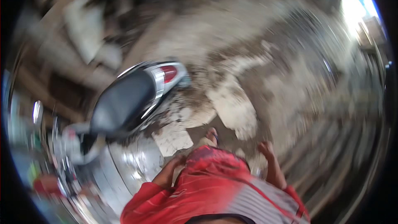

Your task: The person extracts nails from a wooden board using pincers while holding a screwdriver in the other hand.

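My left hand (178,161) hangs low beside my patterned shorts (219,157); its fingers are blurred and partly lost against the cloth. On the other side, my right hand (265,148) hangs away from my body over the ground. Motion smears its fingers too, and no object shows in it. Nearest on the left stands a motorbike (124,99) with a black seat, silver rear grab rail and red tail light. Neither hand touches it. One foot in a sandal (212,136) shows ahead of my shorts.
Pale flat slabs (234,108) lie on the brown dirt ground ahead. A smaller pale slab (173,140) is beside the motorbike. Long timber-like lengths (340,157) run along the right. Blurred boards and debris (85,27) fill the far left. Bright light enters at the upper right.
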`<state>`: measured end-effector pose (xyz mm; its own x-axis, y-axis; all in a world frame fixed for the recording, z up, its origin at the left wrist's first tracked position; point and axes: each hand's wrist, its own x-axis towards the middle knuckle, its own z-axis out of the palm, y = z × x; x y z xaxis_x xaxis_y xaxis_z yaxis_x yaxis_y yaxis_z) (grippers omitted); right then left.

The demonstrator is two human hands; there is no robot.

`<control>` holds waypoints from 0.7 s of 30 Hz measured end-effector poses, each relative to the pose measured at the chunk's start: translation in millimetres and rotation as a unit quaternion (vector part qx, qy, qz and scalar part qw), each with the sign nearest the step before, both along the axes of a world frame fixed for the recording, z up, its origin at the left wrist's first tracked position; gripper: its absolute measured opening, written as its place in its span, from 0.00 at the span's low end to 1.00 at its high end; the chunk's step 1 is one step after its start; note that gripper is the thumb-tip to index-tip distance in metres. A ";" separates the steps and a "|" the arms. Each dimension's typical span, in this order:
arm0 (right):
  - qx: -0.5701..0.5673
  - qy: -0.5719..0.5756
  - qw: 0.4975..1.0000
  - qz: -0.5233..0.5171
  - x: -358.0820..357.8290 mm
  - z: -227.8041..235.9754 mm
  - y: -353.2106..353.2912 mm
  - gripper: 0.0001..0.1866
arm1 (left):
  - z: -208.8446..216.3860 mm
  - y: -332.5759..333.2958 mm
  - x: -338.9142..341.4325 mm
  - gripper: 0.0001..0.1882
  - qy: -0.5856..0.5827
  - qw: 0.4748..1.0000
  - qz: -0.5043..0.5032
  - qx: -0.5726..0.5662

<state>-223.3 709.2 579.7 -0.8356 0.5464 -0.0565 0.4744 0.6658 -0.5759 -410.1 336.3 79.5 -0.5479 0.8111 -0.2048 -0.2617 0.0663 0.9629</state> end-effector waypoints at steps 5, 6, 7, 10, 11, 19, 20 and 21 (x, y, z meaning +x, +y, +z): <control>-0.253 -0.120 0.914 -0.295 250.0 -342.2 -200.1 0.13 | 55.3 -118.7 -16.4 0.19 -0.080 0.941 -0.145 -0.294; -0.310 -0.148 0.882 -0.323 257.1 -427.5 -237.3 0.13 | 40.8 -115.1 -57.8 0.20 -0.061 0.936 -0.142 -0.315; -0.409 -0.109 0.793 -0.438 283.6 -512.7 -283.3 0.14 | 29.1 -95.1 -88.8 0.20 -0.051 0.938 -0.147 -0.311; -0.482 -0.131 0.755 -0.423 258.4 -580.7 -309.3 0.15 | -28.3 -46.9 -193.5 0.20 0.128 0.935 -0.168 -0.284; -0.512 -0.089 0.710 -0.475 260.9 -579.6 -314.4 0.14 | -23.4 0.9 -200.9 0.20 0.089 0.948 -0.140 -0.273; -0.333 -0.208 0.845 -0.361 40.9 -561.9 -41.7 0.27 | -60.4 131.6 -269.8 0.17 0.086 0.877 -0.216 -0.421; -0.337 -0.196 0.860 -0.330 5.7 -525.0 4.7 0.24 | -54.5 137.7 -267.8 0.17 0.102 0.848 -0.232 -0.465; -0.533 -0.025 0.694 -0.483 36.9 -575.6 40.5 0.21 | -57.3 192.1 -247.5 0.18 0.096 0.834 -0.278 -0.466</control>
<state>-186.4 749.6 4.1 -0.0919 0.4753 -0.8750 0.4402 -0.7688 -0.4638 -657.6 528.3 22.1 -0.2345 0.4883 -0.8406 0.2127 0.8695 0.4457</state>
